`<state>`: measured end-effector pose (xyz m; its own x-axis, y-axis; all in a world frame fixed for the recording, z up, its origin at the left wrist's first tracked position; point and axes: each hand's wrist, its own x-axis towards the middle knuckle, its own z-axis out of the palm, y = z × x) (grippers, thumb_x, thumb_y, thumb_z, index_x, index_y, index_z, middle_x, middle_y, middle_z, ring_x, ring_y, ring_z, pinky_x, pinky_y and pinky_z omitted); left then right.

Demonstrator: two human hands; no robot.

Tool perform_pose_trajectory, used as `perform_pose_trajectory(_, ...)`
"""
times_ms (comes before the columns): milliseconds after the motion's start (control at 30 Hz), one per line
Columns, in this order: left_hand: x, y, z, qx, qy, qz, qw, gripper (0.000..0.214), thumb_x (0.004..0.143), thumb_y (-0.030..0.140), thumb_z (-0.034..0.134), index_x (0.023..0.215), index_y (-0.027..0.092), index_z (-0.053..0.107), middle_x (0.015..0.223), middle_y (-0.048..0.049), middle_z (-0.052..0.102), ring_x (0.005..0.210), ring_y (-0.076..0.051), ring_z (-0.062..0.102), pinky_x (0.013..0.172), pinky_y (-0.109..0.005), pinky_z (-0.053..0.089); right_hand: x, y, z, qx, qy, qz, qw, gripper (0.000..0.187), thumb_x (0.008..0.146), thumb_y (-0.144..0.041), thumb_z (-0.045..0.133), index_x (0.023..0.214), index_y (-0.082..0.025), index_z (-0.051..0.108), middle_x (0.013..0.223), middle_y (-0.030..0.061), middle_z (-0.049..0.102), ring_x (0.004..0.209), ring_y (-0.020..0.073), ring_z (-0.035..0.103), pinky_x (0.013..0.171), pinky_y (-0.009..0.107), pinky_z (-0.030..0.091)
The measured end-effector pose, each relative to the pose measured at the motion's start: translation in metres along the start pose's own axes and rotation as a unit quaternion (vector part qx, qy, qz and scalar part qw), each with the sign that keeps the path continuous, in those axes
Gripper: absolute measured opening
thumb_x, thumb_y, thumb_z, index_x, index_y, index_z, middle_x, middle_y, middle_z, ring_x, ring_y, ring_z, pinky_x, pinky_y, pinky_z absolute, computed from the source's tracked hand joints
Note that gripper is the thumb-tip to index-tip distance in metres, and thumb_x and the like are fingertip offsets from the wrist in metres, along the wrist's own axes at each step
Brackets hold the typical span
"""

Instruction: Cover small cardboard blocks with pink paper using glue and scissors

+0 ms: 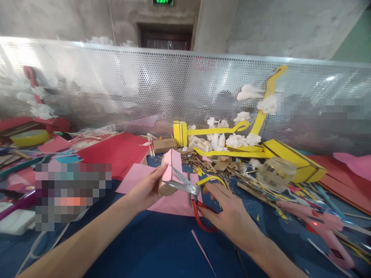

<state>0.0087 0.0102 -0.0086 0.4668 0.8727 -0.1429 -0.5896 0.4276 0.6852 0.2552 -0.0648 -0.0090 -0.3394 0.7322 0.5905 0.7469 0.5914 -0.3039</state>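
Between the fingers and thumb of my left hand is a small cardboard box partly covered in pink paper. My right hand grips a pair of scissors by its handles, one red and one yellow. The blades are spread and point left, lying across the near side of the box; whether they touch its paper I cannot tell. Beneath both hands lies a sheet of pink paper. A thin pink strip rests on the blue table in front.
Yellow card pieces with white fluff stand behind on the right, near a clear plastic cup. Cardboard scraps lie ahead. A pink glue gun sits at right, red card at left. A perforated metal panel closes the back.
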Motion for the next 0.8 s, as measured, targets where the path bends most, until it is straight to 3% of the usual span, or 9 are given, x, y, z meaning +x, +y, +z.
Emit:
perform_pose_trajectory(600, -0.0029, 0.0038, 0.0067, 0.021, 0.025, 0.008, 0.999, 0.035, 0.077, 0.034, 0.089, 0.097, 0.013, 0.07, 0.07, 0.0001, 0.067, 0.056, -0.01, 0.06, 0.054, -0.021, 0.049, -0.0016, 0.0011, 0.0014, 0.008, -0.014, -0.005, 1.0, 0.028, 0.09, -0.017, 0.072, 0.117, -0.019, 0.065, 0.099, 0.0081, 0.073, 0.093, 0.0258, 0.073, 0.086, 0.039, 0.063)
perform_pose_trajectory(800, -0.0051, 0.0061, 0.0085, 0.035, 0.011, 0.007, 0.999, 0.025, 0.084, 0.033, 0.083, 0.095, 0.014, 0.069, 0.064, 0.0032, 0.061, 0.052, -0.007, 0.056, 0.052, -0.019, 0.045, -0.0021, 0.0013, 0.0007, 0.01, -0.036, 0.006, 0.999, 0.03, 0.089, -0.014, 0.073, 0.118, -0.018, 0.066, 0.102, 0.0088, 0.074, 0.095, 0.0264, 0.073, 0.087, 0.039, 0.062)
